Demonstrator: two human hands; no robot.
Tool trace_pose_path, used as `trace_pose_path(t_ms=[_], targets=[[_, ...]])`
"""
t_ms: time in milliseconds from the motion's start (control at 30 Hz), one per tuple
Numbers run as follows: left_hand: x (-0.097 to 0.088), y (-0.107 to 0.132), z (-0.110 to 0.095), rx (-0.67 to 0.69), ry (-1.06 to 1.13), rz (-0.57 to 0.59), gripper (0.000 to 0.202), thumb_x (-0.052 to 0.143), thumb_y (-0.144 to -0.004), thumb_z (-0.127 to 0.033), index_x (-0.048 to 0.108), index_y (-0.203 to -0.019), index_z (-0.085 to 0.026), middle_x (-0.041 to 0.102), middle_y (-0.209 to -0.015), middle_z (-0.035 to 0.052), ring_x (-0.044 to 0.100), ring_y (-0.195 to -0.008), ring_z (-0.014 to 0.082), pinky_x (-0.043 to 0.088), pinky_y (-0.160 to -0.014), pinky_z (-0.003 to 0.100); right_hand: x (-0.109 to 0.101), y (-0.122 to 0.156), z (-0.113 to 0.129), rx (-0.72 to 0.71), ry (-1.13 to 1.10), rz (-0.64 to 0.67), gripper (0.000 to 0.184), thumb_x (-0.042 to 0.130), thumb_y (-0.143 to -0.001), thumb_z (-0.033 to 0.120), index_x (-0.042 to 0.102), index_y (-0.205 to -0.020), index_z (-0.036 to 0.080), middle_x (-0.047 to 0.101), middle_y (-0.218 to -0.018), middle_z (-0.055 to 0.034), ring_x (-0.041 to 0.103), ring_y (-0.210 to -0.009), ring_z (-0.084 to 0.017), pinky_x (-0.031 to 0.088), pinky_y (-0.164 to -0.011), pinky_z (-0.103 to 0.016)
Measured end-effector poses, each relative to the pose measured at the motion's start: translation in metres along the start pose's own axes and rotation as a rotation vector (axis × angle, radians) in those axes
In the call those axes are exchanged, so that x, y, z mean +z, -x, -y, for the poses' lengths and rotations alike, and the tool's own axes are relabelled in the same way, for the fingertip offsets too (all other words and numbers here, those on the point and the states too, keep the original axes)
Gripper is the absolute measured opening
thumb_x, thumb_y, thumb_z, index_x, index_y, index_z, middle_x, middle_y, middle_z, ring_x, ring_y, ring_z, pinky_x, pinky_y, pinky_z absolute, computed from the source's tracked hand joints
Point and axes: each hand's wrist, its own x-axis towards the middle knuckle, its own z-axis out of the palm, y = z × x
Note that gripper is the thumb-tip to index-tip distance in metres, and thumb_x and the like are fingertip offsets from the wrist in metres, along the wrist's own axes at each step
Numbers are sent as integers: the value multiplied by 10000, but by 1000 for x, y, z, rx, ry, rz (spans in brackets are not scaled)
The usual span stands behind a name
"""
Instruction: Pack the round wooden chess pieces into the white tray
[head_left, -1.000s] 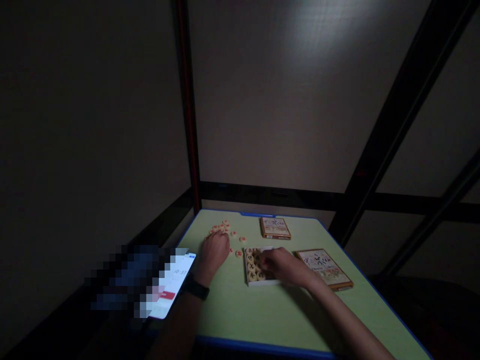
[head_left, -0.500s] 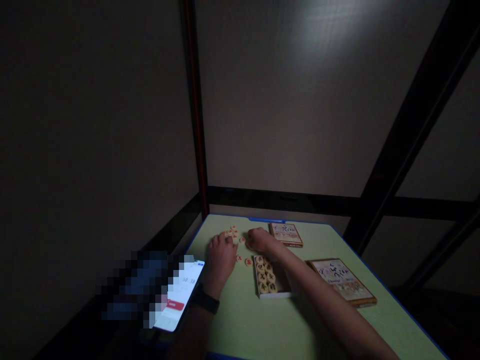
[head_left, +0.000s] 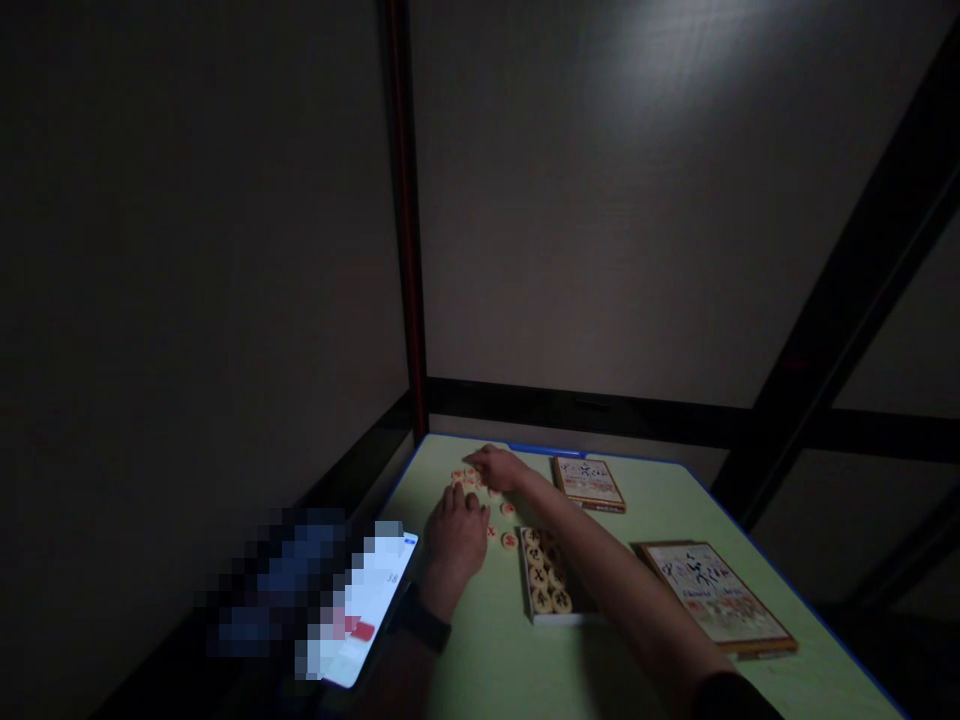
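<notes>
Discs (head_left: 510, 541): roughly seven loose, eight in one tray (head_left: 556, 620).

A green bench (head_left: 495, 660) with a blue edge stands in a dim corner, against a plain pale wall (head_left: 600, 200) crossed by dark beams (head_left: 847, 290) and a thin red post (head_left: 409, 250). Two flat printed boxes lie on it, well apart: one (head_left: 589, 482) near the far edge, the other (head_left: 712, 592) at the right side. A phone (head_left: 375, 610) with a lit screen sits just off the bench's left edge, partly blurred out.
</notes>
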Motion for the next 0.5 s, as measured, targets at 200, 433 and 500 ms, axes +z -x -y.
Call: trace_pose_path(t_ms=[200, 433, 500], targets=[[-3, 0, -1, 36, 62, 22, 366, 383, -987, -234, 656, -1176, -81, 593, -1337, 217, 510, -1302, 298, 419, -1077, 406, 4, 7, -2, -99, 16, -4, 297, 519, -819, 78, 750, -987, 160, 700, -1022, -110, 612, -962, -208, 429, -803, -251], [-16, -2, -1, 10, 97, 70, 360, 411, -885, -44, 667, -1138, -55, 632, -1234, 227, 561, -1198, 291, 467, -1007, 389, -10, 38, -10, -114, 12, 18, 301, 555, -757, 52, 764, -941, 164, 737, -929, -66, 625, -878, -177, 423, -780, -226], [-20, -2, -1, -5, 108, 84, 363, 422, -873, -39, 664, -1143, -49, 631, -1229, 230, 557, -1197, 293, 469, -1002, 387, -15, 45, -9, -99, 15, 19, 291, 557, -762, 66, 770, -927, 176, 745, -904, -53, 631, -838, -170, 425, -759, -223]])
